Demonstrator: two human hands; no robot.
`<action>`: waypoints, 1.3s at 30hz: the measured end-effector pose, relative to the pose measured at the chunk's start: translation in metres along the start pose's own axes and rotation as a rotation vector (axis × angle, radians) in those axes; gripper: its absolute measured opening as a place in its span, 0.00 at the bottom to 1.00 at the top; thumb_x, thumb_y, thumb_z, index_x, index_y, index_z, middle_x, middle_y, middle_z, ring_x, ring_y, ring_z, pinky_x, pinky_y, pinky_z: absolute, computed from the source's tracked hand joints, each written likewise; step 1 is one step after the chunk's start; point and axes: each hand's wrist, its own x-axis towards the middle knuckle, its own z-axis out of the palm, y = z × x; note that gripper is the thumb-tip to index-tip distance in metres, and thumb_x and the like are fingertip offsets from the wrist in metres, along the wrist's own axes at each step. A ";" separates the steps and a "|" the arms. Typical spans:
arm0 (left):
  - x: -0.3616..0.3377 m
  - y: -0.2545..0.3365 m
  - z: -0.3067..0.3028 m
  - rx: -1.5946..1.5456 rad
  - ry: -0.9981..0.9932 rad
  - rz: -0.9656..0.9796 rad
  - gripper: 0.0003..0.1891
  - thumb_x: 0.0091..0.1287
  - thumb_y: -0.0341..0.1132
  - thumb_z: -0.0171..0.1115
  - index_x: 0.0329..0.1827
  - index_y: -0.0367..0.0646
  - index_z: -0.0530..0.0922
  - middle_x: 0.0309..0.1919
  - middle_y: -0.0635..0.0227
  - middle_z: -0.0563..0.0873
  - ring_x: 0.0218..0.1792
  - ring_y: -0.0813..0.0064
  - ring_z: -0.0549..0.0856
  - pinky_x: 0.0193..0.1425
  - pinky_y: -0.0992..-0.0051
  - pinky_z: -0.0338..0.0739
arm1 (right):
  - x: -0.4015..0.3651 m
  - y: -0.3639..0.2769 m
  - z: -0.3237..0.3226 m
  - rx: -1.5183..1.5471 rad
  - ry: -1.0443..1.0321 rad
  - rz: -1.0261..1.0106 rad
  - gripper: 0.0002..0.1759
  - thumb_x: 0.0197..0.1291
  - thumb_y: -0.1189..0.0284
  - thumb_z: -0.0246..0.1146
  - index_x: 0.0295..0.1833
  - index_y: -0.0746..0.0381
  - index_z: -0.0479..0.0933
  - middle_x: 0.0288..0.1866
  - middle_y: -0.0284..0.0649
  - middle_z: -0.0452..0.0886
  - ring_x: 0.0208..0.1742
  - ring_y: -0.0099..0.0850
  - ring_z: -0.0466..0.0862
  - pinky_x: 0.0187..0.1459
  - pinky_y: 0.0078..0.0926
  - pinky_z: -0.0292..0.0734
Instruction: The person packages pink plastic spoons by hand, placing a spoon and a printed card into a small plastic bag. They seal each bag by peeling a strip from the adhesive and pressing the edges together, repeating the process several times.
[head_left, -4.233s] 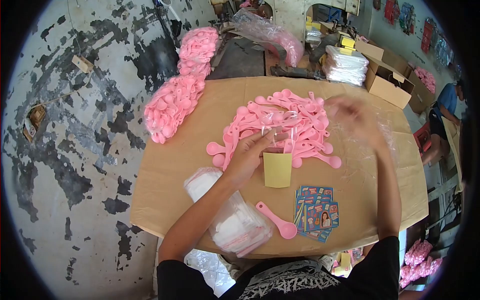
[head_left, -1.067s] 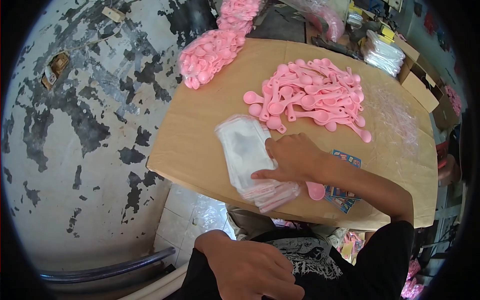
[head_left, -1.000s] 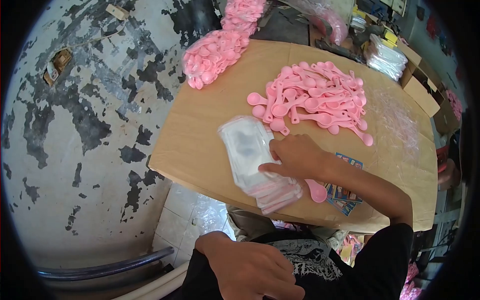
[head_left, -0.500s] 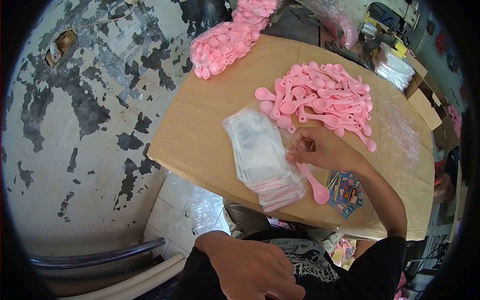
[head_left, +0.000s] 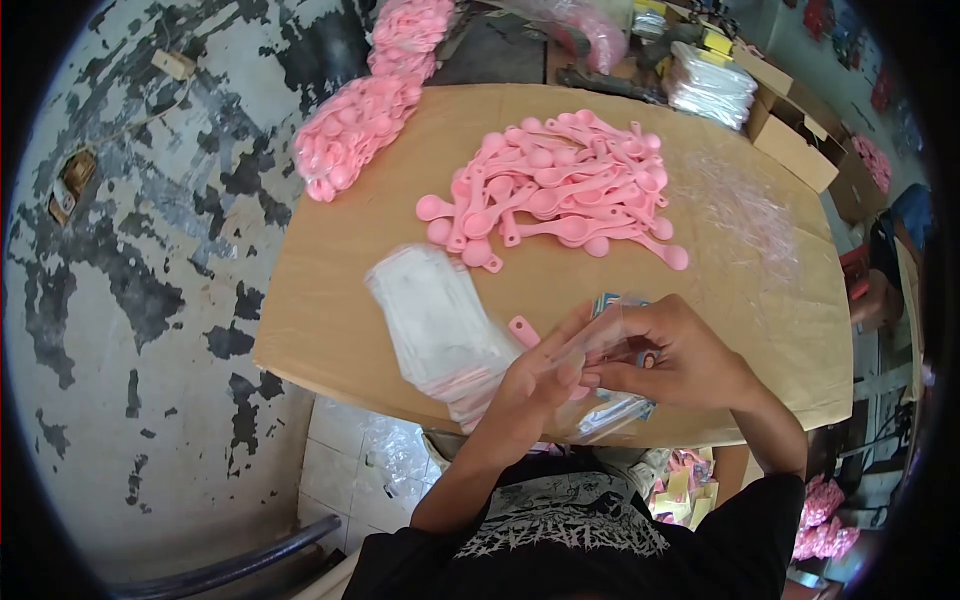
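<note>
A clear plastic bag [head_left: 600, 338] is stretched between my two hands near the table's front edge. The fingers of my left hand [head_left: 540, 388] pinch its near left side. On the other side, my right hand [head_left: 685, 352] grips the bag with thumb and fingers. One pink spoon [head_left: 521, 330] lies under my left hand, its handle end showing and most of it covered. Printed cards [head_left: 607, 302] are partly hidden behind the bag and my right hand. Left of my hands lies a stack of clear plastic bags [head_left: 430, 325].
A heap of pink spoons [head_left: 560, 185] covers the table's far middle. A filled bag of spoons [head_left: 355, 135] sits at the far left edge. Crumpled clear plastic [head_left: 745, 215] lies at right. Beyond are an open cardboard box [head_left: 795, 140] and a stack of plastic packs [head_left: 708, 85].
My left hand has come up from my lap to the bag. The right hand has drawn back from the stack with a clear bag. My view has shifted right.
</note>
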 end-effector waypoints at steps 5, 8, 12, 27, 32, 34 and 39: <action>0.006 0.005 0.009 0.087 0.139 0.050 0.25 0.79 0.37 0.44 0.74 0.33 0.57 0.70 0.49 0.67 0.64 0.58 0.77 0.69 0.63 0.69 | -0.015 0.007 -0.011 -0.122 0.023 0.034 0.09 0.62 0.74 0.67 0.47 0.65 0.79 0.33 0.35 0.84 0.29 0.16 0.81 0.29 0.16 0.73; 0.013 0.007 0.017 0.079 0.167 0.239 0.21 0.79 0.37 0.44 0.69 0.34 0.65 0.72 0.46 0.64 0.68 0.51 0.72 0.69 0.55 0.70 | -0.019 0.029 -0.013 -0.056 0.115 -0.083 0.08 0.63 0.74 0.67 0.46 0.64 0.79 0.31 0.35 0.83 0.26 0.17 0.81 0.28 0.17 0.73; 0.002 -0.014 0.010 0.012 0.051 0.023 0.24 0.79 0.40 0.44 0.69 0.30 0.64 0.72 0.46 0.64 0.72 0.53 0.68 0.74 0.56 0.64 | -0.018 0.020 -0.011 -0.042 0.135 -0.051 0.08 0.63 0.74 0.67 0.47 0.63 0.80 0.31 0.36 0.84 0.25 0.20 0.81 0.29 0.18 0.74; 0.041 0.077 0.001 0.220 0.266 0.152 0.15 0.76 0.35 0.52 0.56 0.31 0.74 0.48 0.52 0.85 0.47 0.59 0.87 0.57 0.61 0.83 | -0.027 0.075 -0.064 -0.357 0.119 0.260 0.13 0.61 0.67 0.69 0.48 0.60 0.80 0.31 0.34 0.85 0.33 0.23 0.84 0.39 0.24 0.79; 0.100 0.110 -0.003 0.274 0.180 0.142 0.17 0.76 0.39 0.54 0.55 0.31 0.74 0.50 0.51 0.84 0.51 0.62 0.86 0.60 0.64 0.81 | -0.004 0.038 -0.075 -0.276 0.347 0.228 0.11 0.71 0.66 0.59 0.48 0.62 0.80 0.30 0.31 0.84 0.26 0.16 0.80 0.23 0.16 0.73; 0.120 0.110 -0.007 0.190 0.169 0.157 0.17 0.76 0.39 0.53 0.56 0.31 0.73 0.51 0.51 0.83 0.53 0.62 0.85 0.62 0.65 0.80 | 0.013 0.007 -0.081 -0.201 0.440 0.269 0.12 0.73 0.67 0.56 0.50 0.64 0.79 0.28 0.32 0.81 0.28 0.18 0.75 0.33 0.22 0.75; 0.146 0.093 -0.039 0.057 0.180 0.209 0.16 0.76 0.39 0.52 0.55 0.33 0.73 0.52 0.52 0.82 0.58 0.62 0.82 0.65 0.65 0.78 | 0.060 0.007 -0.110 -0.356 0.444 -0.107 0.14 0.73 0.66 0.55 0.54 0.66 0.77 0.30 0.34 0.80 0.28 0.18 0.73 0.32 0.22 0.76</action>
